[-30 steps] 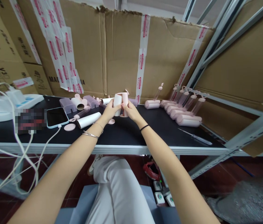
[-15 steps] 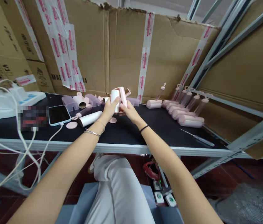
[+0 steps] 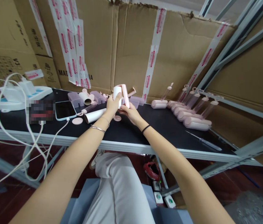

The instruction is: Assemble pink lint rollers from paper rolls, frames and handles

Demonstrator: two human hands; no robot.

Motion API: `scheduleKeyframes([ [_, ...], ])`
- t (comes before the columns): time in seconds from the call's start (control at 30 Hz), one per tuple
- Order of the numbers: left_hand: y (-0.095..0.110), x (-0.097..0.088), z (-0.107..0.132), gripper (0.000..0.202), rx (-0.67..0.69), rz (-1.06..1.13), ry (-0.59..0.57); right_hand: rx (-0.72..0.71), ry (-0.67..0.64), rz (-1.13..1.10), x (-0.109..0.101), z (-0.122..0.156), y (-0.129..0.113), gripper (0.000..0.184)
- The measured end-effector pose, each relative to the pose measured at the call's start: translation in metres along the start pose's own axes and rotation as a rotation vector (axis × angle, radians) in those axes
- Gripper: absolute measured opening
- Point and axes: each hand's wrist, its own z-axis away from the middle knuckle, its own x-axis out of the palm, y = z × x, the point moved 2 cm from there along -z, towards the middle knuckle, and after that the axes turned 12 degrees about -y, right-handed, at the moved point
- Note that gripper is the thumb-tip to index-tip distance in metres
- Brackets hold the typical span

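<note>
One pink disc [image 3: 77, 121] and a white roll [image 3: 95, 116] lie loose at left; at centre, your left hand [image 3: 112, 105] wraps another roll [image 3: 116, 94], your right hand [image 3: 132, 114] clasps a pink frame [image 3: 125, 95] beside it, their joining seemingly unfinished; at right, several pink rollers [image 3: 197, 122] look assembled.

Soft, even light over tabletop [image 3: 161, 130] — floor [image 3: 229, 180] beneath dimmer; wide-angle stretch toward edges — pixelated block [image 3: 40, 111] beside phone [image 3: 65, 110].

White cylinder [image 3: 116, 93] partly hidden by left grip [image 3: 113, 105]; item [image 3: 40, 111] beside phone [image 3: 65, 110] pixelated; grey thing [image 3: 255, 205] edge-cut, blurred.
</note>
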Motion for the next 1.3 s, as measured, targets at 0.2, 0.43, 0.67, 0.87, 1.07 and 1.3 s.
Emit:
scheduleKeyframes([
  [0.2,-0.005,0.0,-0.004,0.039,-0.027,-0.056,0.091,0.051,0.04,0.029,0.004,-0.004,-0.001,0.014],
  [0.43,-0.003,0.002,-0.007,0.037,-0.005,-0.05,0.116,0.051,0.081,0.03,0.007,-0.008,-0.003,0.015],
  [0.67,-0.001,0.004,-0.007,0.035,-0.007,-0.069,0.13,0.014,0.094,0.012,0.005,-0.011,0.004,0.017],
  [0.87,-0.001,0.005,-0.008,0.036,-0.007,-0.143,0.153,0.027,0.129,0.04,0.005,-0.014,0.005,0.014],
  [1.07,0.004,0.008,-0.007,0.041,-0.018,-0.093,0.132,-0.017,0.135,0.158,0.004,-0.013,0.007,0.013],
  [1.3,0.005,0.002,-0.007,0.048,-0.01,-0.075,-0.001,-0.068,-0.014,0.184,-0.006,-0.008,0.015,0.031],
])
